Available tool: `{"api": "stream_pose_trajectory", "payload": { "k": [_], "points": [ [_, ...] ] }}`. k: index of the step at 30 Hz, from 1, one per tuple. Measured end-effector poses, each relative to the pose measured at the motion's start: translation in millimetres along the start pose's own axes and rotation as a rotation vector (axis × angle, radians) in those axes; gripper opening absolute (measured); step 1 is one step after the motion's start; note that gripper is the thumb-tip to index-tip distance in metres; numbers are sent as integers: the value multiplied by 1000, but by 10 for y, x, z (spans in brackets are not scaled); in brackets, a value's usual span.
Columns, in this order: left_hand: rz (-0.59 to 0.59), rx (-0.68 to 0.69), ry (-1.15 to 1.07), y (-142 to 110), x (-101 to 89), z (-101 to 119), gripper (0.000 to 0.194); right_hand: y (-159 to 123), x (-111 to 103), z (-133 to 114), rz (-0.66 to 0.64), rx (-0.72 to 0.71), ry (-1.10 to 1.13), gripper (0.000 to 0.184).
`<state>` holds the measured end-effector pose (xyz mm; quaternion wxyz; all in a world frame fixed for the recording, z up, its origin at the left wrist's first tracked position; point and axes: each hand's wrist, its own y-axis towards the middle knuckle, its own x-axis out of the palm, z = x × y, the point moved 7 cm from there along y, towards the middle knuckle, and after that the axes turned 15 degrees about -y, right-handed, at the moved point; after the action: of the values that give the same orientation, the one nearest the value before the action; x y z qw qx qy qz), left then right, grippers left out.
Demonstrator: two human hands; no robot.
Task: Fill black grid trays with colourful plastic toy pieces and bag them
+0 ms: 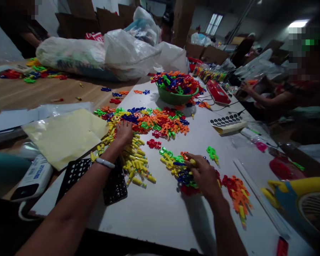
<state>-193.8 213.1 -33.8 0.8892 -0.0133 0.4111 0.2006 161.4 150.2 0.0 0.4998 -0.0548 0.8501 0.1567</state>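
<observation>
My left hand (124,132) reaches into the far edge of a heap of small yellow tubes (138,165), fingers curled down. Whatever its fingertips hold is hidden. Just beyond it spreads a pile of plastic figures (165,119) in orange, red, green and blue. My right hand (204,175) is closed, with a small yellow tube (193,162) between thumb and fingers. Beneath and beside it lies a smaller cluster of figures (185,176). One green figure (212,153) with a yellow tube lies beyond that hand, and orange and red figures (237,193) lie to its right.
A green bowl (173,95) heaped with figures stands farther back, before large plastic bags (130,53). Black perforated trays (116,186) and yellow paper (66,137) lie left. A red device (218,91), a white strip (258,195) and a yellow-blue fan (296,195) are right. Other people sit and stand nearby.
</observation>
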Motion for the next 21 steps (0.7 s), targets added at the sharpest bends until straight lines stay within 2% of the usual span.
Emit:
{"api": "stream_pose_trajectory", "payload": {
  "k": [3,6,9,11,12,14,16,18,21],
  "points": [
    [2,10,-60,-17,23,2,25,-49,473,-245,-190,114,195,34],
    [34,-4,-157,-184,-38,41,18,-96,752,-475,-245,70,313,31],
    [59,-45,-297,-479,-54,106,27,-137,876,-663,-290,2,435,27],
    [41,-88,-463,-751,24,167,36,-173,934,-755,-341,7,516,25],
    [23,-121,-587,-899,88,196,40,-194,959,-788,-362,19,540,25],
    [-17,-265,-1027,-1200,265,223,42,-236,995,-816,-374,45,541,28],
    [-32,-366,-1290,-1446,407,270,40,-284,1028,-806,-376,60,516,31],
    [-8,-390,-1359,-1603,468,307,35,-334,1060,-771,-378,77,512,32],
    [46,-354,-1331,-1713,470,345,28,-405,1109,-724,-416,123,551,34]
  ]
}}
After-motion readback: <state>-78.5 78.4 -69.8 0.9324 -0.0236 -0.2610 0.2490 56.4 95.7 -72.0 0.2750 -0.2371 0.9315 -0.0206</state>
